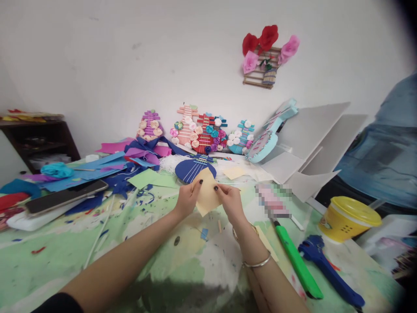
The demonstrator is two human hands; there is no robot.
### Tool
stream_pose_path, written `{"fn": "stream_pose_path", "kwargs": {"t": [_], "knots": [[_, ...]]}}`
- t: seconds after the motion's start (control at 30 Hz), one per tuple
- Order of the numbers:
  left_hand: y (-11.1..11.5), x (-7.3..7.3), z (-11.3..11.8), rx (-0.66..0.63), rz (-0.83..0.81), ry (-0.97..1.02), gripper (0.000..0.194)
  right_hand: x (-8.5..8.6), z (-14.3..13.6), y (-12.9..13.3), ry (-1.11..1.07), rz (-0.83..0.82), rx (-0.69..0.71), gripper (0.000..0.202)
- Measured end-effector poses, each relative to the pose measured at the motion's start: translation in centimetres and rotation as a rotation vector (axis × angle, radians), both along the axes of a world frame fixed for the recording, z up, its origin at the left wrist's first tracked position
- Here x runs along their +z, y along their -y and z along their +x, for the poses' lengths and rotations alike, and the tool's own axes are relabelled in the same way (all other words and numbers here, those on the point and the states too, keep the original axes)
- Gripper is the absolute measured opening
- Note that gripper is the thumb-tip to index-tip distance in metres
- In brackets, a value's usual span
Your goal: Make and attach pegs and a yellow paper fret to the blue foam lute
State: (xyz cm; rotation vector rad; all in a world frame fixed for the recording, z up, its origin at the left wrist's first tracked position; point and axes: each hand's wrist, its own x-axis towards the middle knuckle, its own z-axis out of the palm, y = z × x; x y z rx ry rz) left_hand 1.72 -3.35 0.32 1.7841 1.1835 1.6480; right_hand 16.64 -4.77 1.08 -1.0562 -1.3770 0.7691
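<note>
A piece of pale yellow paper (207,196) is held up over the middle of the table, one corner pointing down. My left hand (188,198) pinches its left edge, thumb on the near face. On the right edge my right hand (230,201) grips it the same way. Just behind the paper lies a dark blue lute-shaped craft piece (184,168) with pale strings, its lower part partly hidden by the paper. Another pale yellow sheet (234,173) rests on the table beyond my right hand.
Green paper (153,178), blue scraps and a phone (67,196) lie to the left. On the right are a green-handled cutter (298,261), a blue tool (332,274) and a yellow tub (350,219). Several decorated lute shapes (206,134) lean against the wall beside grey boards (309,130).
</note>
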Motion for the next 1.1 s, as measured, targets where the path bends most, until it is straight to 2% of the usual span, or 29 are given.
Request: {"fn": "stream_pose_path", "kwargs": {"t": [0.13, 0.23, 0.4, 0.5, 0.6, 0.77, 0.83, 0.9, 1.0, 1.03, 1.1], "knots": [[-0.5, 0.2, -0.5, 0.182, 0.072, -0.049, 0.046, 0.0, -0.2, 0.0, 0.295, 0.073, -0.151, 0.022], [-0.5, 0.0, -0.5, 0.214, 0.127, -0.112, 0.045, -0.1, -1.0, 0.4, 0.297, 0.099, -0.205, 0.021], [0.4, -0.6, 0.6, 0.063, 0.062, -0.109, 0.039, -0.1, -2.3, 1.3, 0.214, 0.061, -0.218, 0.029], [0.9, -0.8, 1.1, -0.120, -0.085, -0.033, 0.040, 0.1, -2.5, 1.7, 0.181, 0.108, -0.263, 0.026], [0.8, -0.8, 1.3, -0.287, -0.205, 0.027, 0.047, 0.4, -2.8, 2.1, 0.161, 0.161, -0.217, 0.032], [0.1, -0.5, 1.1, -0.341, -0.232, 0.227, 0.040, 0.1, -3.0, 2.0, 0.047, 0.086, -0.123, 0.041], [-0.1, -0.4, 0.9, -0.328, -0.224, 0.281, 0.038, -0.2, -2.6, 1.5, -0.006, 0.038, -0.100, 0.042], [-0.3, -0.4, 0.6, -0.242, -0.193, 0.246, 0.037, -0.2, -2.0, 0.8, -0.006, 0.000, -0.119, 0.041], [-0.2, -0.4, 0.3, -0.045, -0.065, 0.014, 0.036, -0.1, -1.1, 0.2, 0.059, -0.001, -0.197, 0.031], [-0.1, -0.4, 0.2, -0.016, -0.010, -0.076, 0.035, -0.1, -0.9, 0.1, 0.076, 0.018, -0.217, 0.029], [0.3, -0.3, 0.4, -0.035, 0.074, -0.202, 0.031, -0.1, -0.7, 0.0, 0.076, 0.052, -0.237, 0.028]]}}
